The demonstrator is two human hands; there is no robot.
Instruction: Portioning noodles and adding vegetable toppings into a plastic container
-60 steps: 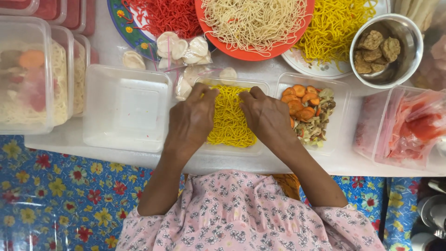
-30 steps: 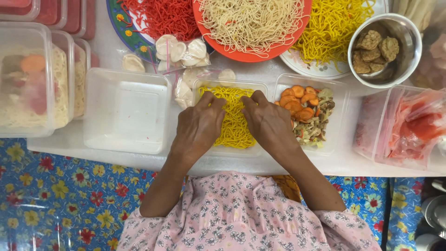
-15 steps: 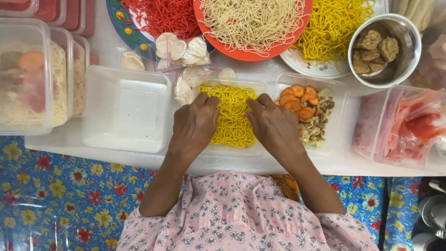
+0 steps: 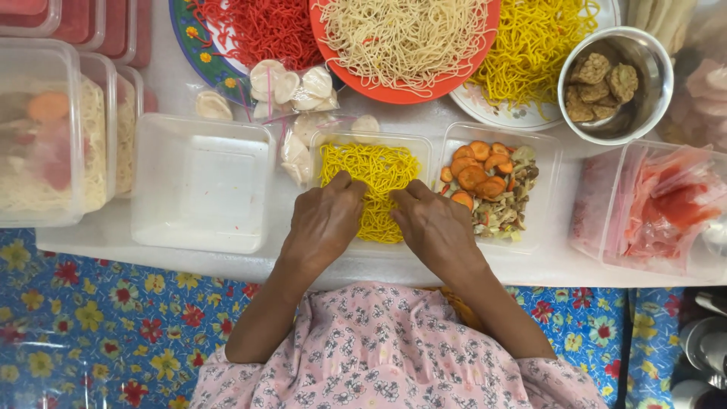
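Observation:
Both my hands rest in a clear plastic container (image 4: 421, 145) filled with yellow noodles (image 4: 376, 168). My left hand (image 4: 322, 224) presses on the noodles' left side, fingers curled down. My right hand (image 4: 435, 226) presses on the right side, fingertips touching the noodles. Neither hand lifts anything clear of the container; the fingertips are partly buried in the strands.
An empty clear tub (image 4: 199, 182) sits left of it, and a tub of carrot slices and vegetables (image 4: 491, 182) right. Behind are plates of red (image 4: 257, 30), pale (image 4: 405, 38) and yellow noodles (image 4: 538, 45), a metal bowl of brown patties (image 4: 651, 83), stacked filled tubs (image 4: 45, 136) and bagged sauce (image 4: 666, 204).
My hands have drawn slightly apart and back toward me, uncovering more of the yellow noodles between them. Nothing else has moved.

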